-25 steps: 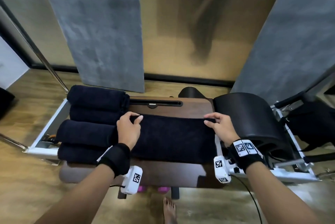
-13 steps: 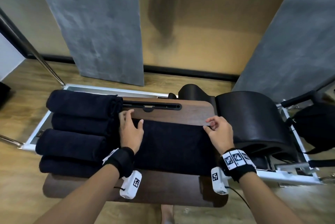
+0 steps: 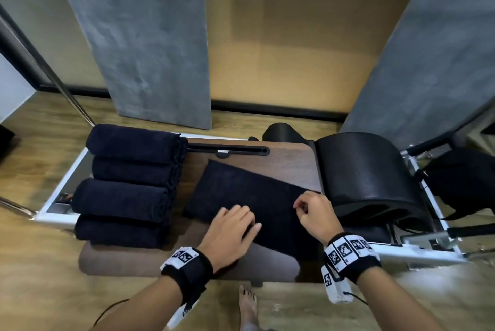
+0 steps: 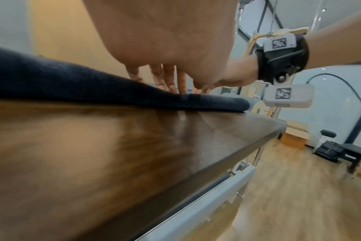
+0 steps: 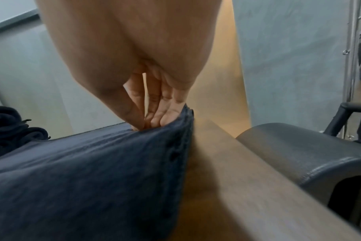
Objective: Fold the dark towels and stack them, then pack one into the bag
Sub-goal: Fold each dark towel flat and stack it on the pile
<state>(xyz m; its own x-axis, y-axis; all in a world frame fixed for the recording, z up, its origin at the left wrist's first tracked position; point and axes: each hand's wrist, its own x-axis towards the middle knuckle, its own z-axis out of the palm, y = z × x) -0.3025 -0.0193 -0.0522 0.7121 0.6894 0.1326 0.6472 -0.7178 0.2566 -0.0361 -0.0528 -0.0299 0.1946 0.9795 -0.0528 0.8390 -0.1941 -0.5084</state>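
My right grip (image 3: 312, 213) pinches the dark towel's (image 3: 249, 194) right edge; my left grip (image 3: 233, 229) lies spread, flat on it. No legible writing; wrist tags (image 3: 345, 249) carry only patterns.

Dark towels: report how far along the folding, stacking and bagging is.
Done: four folded towels lie stacked at the left end of the wooden table. In hand: a fifth towel lies askew on it, partly folded; the left hand presses flat on it and the right hand pinches its right edge. Left: finish that fold, add it to the stack, then pack one; the black bag at far right looks untouched.
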